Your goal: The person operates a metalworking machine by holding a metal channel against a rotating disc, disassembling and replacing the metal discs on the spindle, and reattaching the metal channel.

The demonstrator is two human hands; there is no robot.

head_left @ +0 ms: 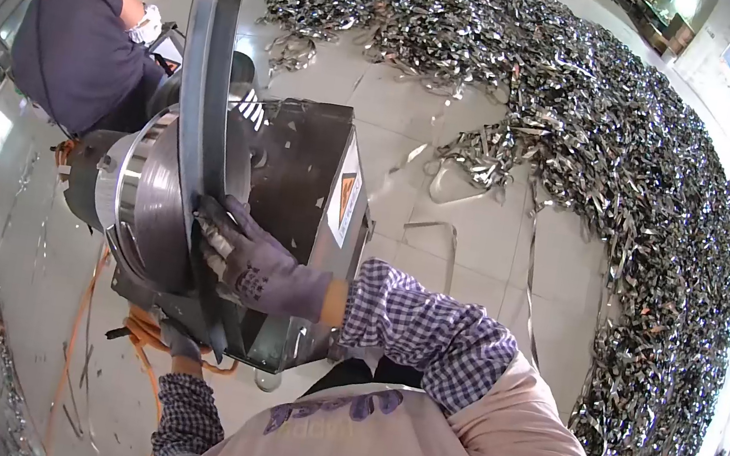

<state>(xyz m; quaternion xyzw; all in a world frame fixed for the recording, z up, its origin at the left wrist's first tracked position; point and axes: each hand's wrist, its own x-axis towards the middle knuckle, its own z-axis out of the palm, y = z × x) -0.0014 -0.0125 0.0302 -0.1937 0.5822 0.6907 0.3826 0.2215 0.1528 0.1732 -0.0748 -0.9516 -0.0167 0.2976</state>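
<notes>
My right hand (268, 265), in a purple-grey glove, lies against the dark metal bar (213, 99) that stands across the front of a machine, its fingers spread on it. My left hand (178, 339), also gloved, is low at the left, beside the lower end of the bar and the underside of the coil; its fingers are hidden. Behind the bar sits a large round coil of metal strip (169, 197) with a shiny rim. The dark machine box (296, 179) with an orange warning label (347, 192) stands just right of the bar.
A huge heap of shiny metal strips (606, 152) curves from the back round to the right. Loose strips (454, 237) lie on the tiled floor. Another person (89, 41) in dark clothes sits at the upper left. Orange cables (77, 326) run along the floor at the left.
</notes>
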